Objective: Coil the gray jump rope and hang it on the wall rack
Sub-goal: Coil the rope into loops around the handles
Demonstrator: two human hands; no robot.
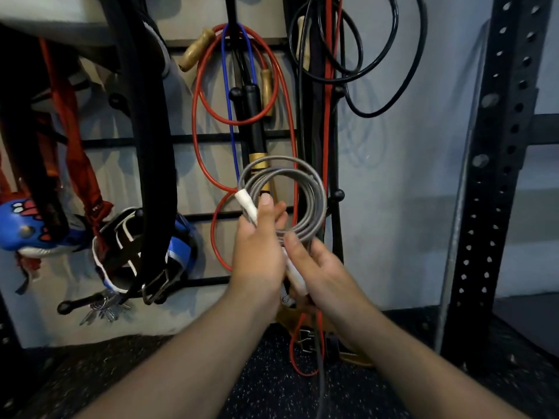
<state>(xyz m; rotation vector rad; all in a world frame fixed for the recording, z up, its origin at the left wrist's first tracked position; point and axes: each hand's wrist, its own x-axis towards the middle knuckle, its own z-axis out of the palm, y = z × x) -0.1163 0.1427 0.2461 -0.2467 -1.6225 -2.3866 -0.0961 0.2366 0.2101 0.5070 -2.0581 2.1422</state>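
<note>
The gray jump rope (pixel 314 192) is wound into a round coil of several loops, held up in front of the wall rack (pixel 181 137). My left hand (pixel 257 249) grips the coil's lower left side, thumb up, beside one white handle (pixel 246 202). My right hand (pixel 320 267) closes around the coil's bottom and the second white handle (pixel 295 275). A black peg (pixel 338 195) of the rack sticks out just right of the coil.
A red rope (pixel 198 95) with wooden handles, a blue cord and black-handled ropes hang on the rack behind the coil. Black cables (pixel 375 86) hang upper right. Belts, a blue glove (pixel 18 228) and keys hang at left. A black perforated steel upright (pixel 499 164) stands at right.
</note>
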